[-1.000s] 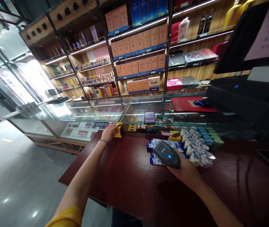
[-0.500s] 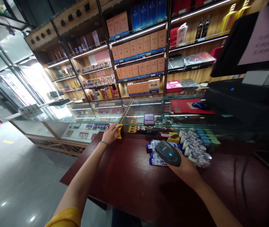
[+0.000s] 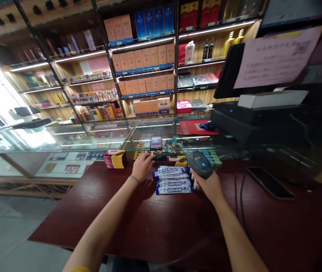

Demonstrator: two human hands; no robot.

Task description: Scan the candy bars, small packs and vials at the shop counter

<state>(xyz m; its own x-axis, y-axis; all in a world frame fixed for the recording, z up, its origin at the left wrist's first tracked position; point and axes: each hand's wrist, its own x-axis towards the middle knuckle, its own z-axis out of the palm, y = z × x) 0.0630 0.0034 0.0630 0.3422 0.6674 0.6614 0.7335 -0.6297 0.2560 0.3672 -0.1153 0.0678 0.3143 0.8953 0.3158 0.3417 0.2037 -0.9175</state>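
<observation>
In my head view the right hand (image 3: 210,187) has its grip wrapped around the dark handheld scanner (image 3: 199,164), raised over the bench (image 3: 161,230), while the blue-and-white sachets (image 3: 174,183) lie flat in rows just left of it, toward the far edge. My left hand (image 3: 143,166) has its grip loosely spread, fingers reaching to the bench's far edge between those sachets and a stack of red-and-yellow packs (image 3: 115,159) at the far left corner; I can't tell whether the fingertips touch anything. A black phone (image 3: 271,183) lies well apart, toward the bench's right side.
</observation>
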